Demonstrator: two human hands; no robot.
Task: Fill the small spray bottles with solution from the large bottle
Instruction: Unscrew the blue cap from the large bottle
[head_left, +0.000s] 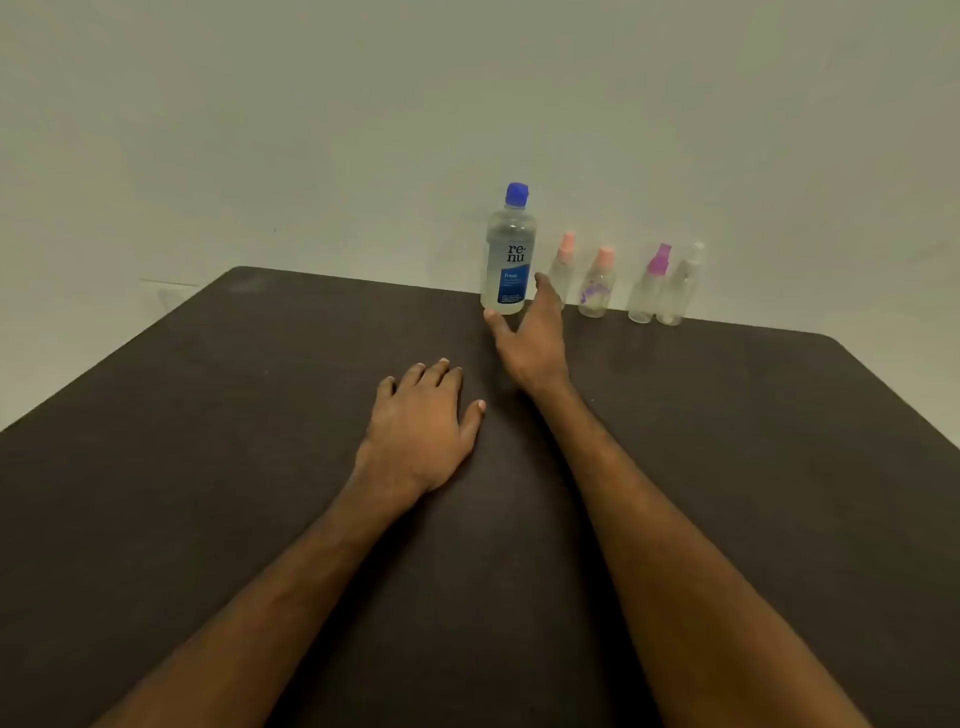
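bracketing the base of the large bottle (509, 254), the right hand (531, 340) spreads thumb and fingers (546, 292) apart.

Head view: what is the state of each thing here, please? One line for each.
large bottle: upright, blue cap on.
left peach-capped spray bottle: upright, capped.
second peach-capped spray bottle: upright, capped, looks empty.
purple-capped spray bottle: upright, capped, looks empty.
clear-capped spray bottle: upright, capped, looks empty.
left hand: open, flat on the table, holding nothing.
right hand: open, at the large bottle's base, not closed on it.

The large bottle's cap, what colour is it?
Blue: the large bottle's cap, clearest in the head view.
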